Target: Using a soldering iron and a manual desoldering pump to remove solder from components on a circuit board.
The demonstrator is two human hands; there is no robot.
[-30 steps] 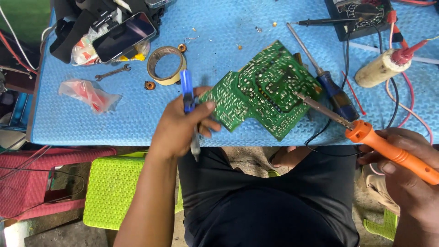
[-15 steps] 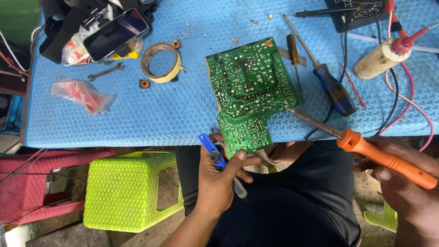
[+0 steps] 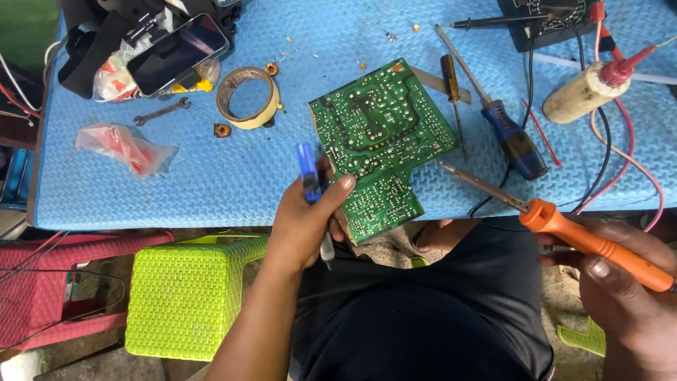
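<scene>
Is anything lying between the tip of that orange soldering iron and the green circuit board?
Nothing visible does. The soldering iron in the right hand has its tip just beside the circuit board, which the left hand holds, with only bare blue mat between.

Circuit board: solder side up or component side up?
Solder side up. The green circuit board shows silvery solder joints and traces, no component bodies visible. The left hand grips its near edge; it partly overhangs the blue table.

A green board (image 3: 381, 144) is lying solder-side up, tilted, overhanging the table's near edge. A blue-handled tool (image 3: 308, 180) is standing upright just beside its left edge. An orange iron (image 3: 564, 229) is slanting, its metal tip pointing at the board's right edge.
</scene>
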